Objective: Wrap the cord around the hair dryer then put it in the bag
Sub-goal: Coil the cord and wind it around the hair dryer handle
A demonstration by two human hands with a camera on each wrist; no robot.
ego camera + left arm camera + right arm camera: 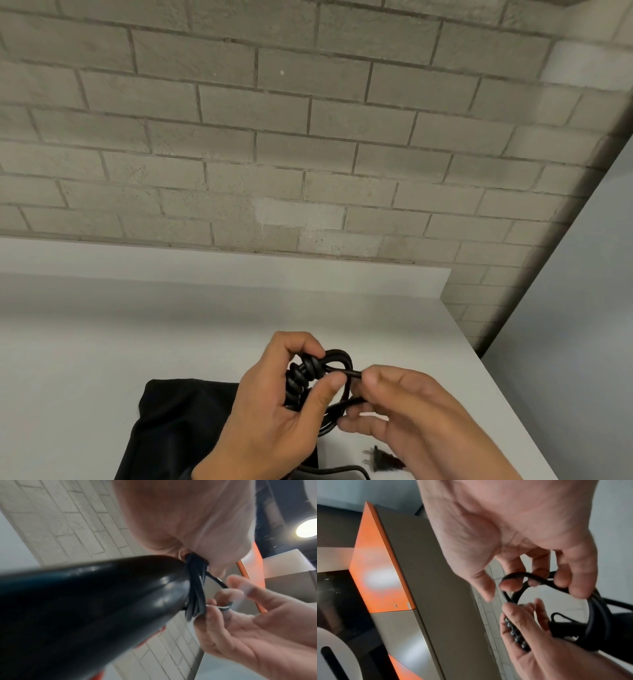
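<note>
Hair dryer (82, 608) is held lower centre of head view above the table (102, 325). Left hand (267, 411) grips handle w/ coils; right hand (404, 404) pinches cord (339, 363). Wrap step ongoing; next: wind the slack, plug (380, 457) incl., then bag (171, 428).

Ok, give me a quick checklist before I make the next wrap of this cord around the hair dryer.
1. Left hand grips the hair dryer: ok.
2. Right hand pinches the cord: ok.
3. Earlier wraps sit bunched at the handle end: ok.
4. Plug free, lying on the white table: ok.
5. Black bag within reach under the hands: ok.
6. Bag mouth open: cannot tell.
</note>
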